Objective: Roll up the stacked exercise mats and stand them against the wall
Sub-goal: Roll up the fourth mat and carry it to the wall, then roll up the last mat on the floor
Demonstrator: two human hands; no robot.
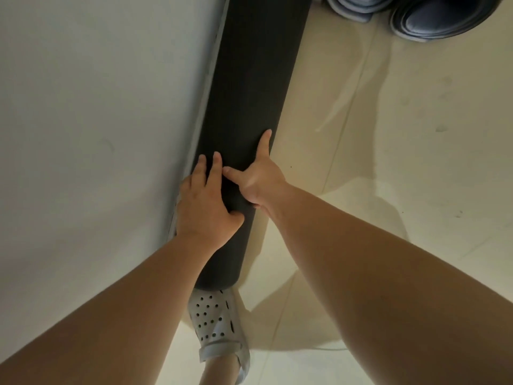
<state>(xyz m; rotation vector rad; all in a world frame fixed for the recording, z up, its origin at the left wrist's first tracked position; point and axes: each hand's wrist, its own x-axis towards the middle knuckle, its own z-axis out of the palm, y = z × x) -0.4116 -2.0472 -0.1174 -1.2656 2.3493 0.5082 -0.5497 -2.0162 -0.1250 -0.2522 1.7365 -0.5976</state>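
A dark grey rolled foam exercise mat (pixel 249 93) stands against the pale wall (pixel 97 107), its long axis running from bottom centre to the top of the frame. The left hand (pixel 206 201) presses on it with straight, slightly spread fingers; the right hand (pixel 258 179) clasps it, thumb and forefinger splayed wide, the other fingers hidden. Blue-grey rolled mats (pixel 433 15) stand at upper right; a grey perforated clog (pixel 219 326) shows below.

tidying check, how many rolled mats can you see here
3: a black mat standing against the wall, and two blue-grey rolls at the top right, cut off by the frame; more may be hidden.
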